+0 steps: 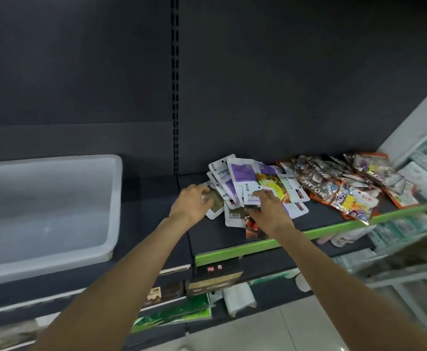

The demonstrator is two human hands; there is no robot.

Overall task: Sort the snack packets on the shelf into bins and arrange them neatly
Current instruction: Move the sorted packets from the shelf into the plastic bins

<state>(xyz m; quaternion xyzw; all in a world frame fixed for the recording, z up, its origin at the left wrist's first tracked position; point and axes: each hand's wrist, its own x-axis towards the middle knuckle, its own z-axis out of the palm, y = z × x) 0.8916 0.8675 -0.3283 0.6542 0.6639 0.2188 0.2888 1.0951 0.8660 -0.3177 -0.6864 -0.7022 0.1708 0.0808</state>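
Hands (pixel 192 201) on packets (pixel 245 188), bin (pixel 113 198) (translucent)

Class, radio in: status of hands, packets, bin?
Both hands on white packets. Bin left, nothing visible inside. Orange packets heaped right.

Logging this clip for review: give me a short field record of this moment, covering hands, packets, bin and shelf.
left hand: on the left edge of the white packet pile, fingers curled onto a packet
right hand: on the pile's middle, fingers over a white and purple packet
white packet pile: loose, overlapping, unsorted
orange packet pile: to the right, untouched
bin: translucent, left of the piles, looks empty
shelf: dark, green front edge
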